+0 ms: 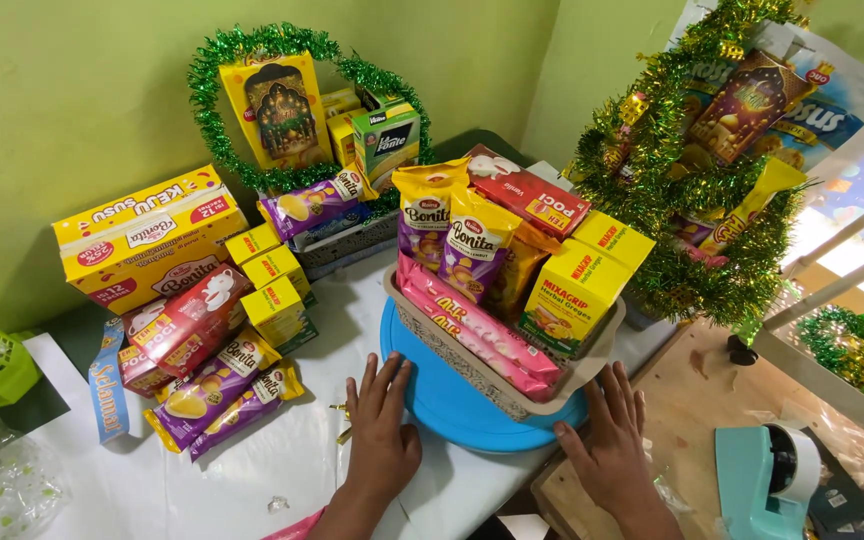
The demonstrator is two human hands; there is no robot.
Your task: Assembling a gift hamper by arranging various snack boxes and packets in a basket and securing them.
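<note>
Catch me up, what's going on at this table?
A person has both hands flat on a round blue disc that carries a tray-like basket packed with snack packets and yellow boxes. The left hand rests on the disc's near left edge, the right hand at its near right edge. More packets and boxes lie loose on the white sheet to the left. Two tinsel-trimmed hampers stand behind, and a teal tape dispenser sits at the right.

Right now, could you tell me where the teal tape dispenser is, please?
In the head view, the teal tape dispenser sits at bottom right on the wooden surface, just right of the right hand.
</note>
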